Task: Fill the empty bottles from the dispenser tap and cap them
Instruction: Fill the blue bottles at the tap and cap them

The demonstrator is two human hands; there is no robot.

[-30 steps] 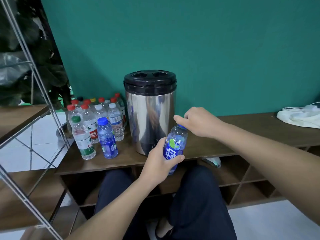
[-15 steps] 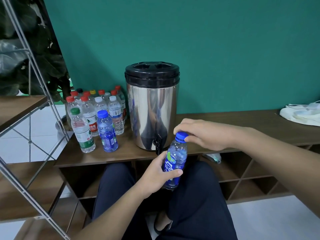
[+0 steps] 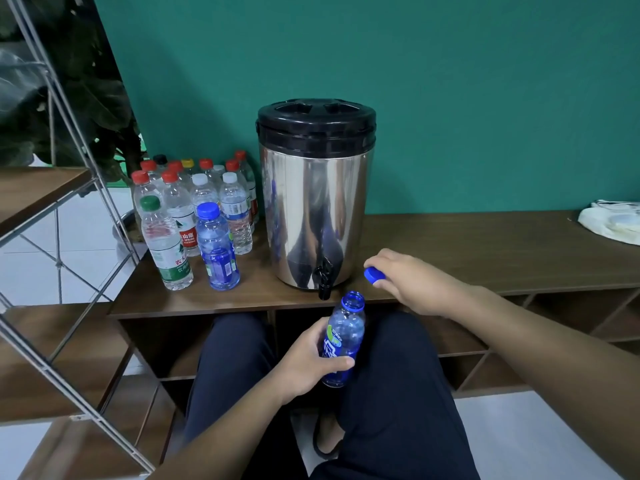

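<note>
Just below the dispenser tap (image 3: pixel 323 277), left hand (image 3: pixel 304 362) gripping an uncapped blue bottle (image 3: pixel 343 337), mouth slightly right of the spout. Right of the tap, right hand (image 3: pixel 412 282) pinching the blue cap (image 3: pixel 374 274) over the worktop (image 3: pixel 485 251). Left of the dispenser (image 3: pixel 316 199), capped bottles (image 3: pixel 194 209) clustered.

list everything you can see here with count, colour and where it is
dispenser: one, steel with black lid, on the bench by the wall
tap: one, black, at the dispenser's base
open bottle: one, blue, held below the tap
cap: one, blue, off the bottle
capped bottles: a dozen or so, clear and blue, left of the dispenser
bench: one, brown wood
cloth: one, white, right end of the bench
metal rack: one, at the left
left hand: grips the open bottle
right hand: pinches the cap
</note>
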